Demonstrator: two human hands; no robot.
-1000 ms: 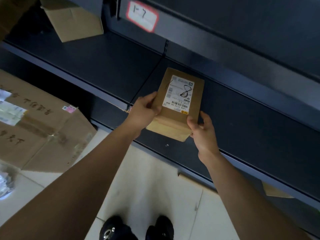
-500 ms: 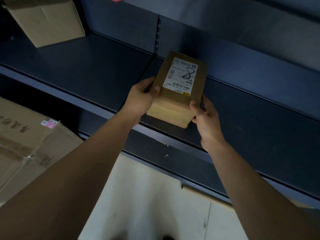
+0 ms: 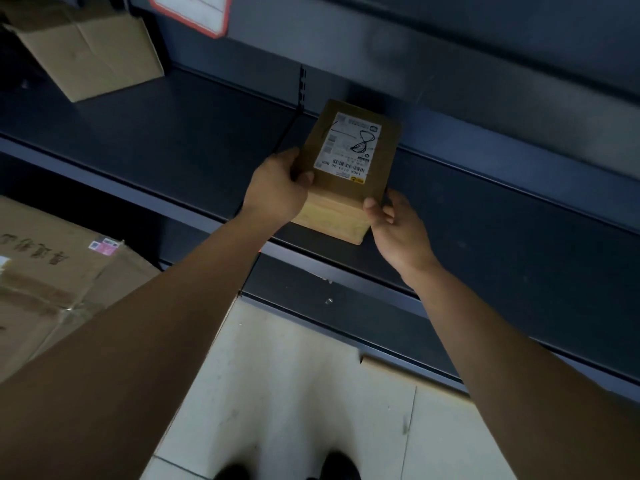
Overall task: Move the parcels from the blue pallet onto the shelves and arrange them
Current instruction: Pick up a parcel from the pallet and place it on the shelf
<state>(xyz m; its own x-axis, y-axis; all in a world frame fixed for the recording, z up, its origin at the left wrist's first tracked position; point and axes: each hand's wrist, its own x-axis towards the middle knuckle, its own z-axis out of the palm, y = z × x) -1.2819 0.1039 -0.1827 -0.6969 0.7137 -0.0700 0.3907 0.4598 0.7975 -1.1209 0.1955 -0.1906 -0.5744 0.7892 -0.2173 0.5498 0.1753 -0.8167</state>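
Where the view begins at lower left, a large cardboard box [image 3: 52,289] fills the corner; it carries handwritten marks and a small pink sticker near its top edge.

1. Upper left: a smaller carton [image 3: 90,50] stands on the dark shelf [image 3: 156,126], well apart from the parcel. Just right of it, a white tag with a red border [image 3: 190,12] is fixed to the shelving and cut off by the top of the frame.
2. Centre, left side: the left hand [image 3: 277,192] grasps the parcel [image 3: 349,188]. The thumb lies on the top face beside the lower left corner of the shipping label [image 3: 348,147]; the fingers wrap the left side wall.
3. Centre: the parcel is a small brown box with its labelled face up. It is positioned over the front part of the shelf, its far end toward the rear panel and its near end at the shelf's front lip. Whether its base rests on the shelf cannot be told.
4. Centre, right side: the right hand [image 3: 398,226] grasps the near right corner of the parcel, thumb on the upper edge and fingers curled behind the right wall.
5. Bottom centre: pale floor tiles [image 3: 294,393] lie between the forearms, with the tips of two dark shoes [image 3: 337,465] at the bottom edge.
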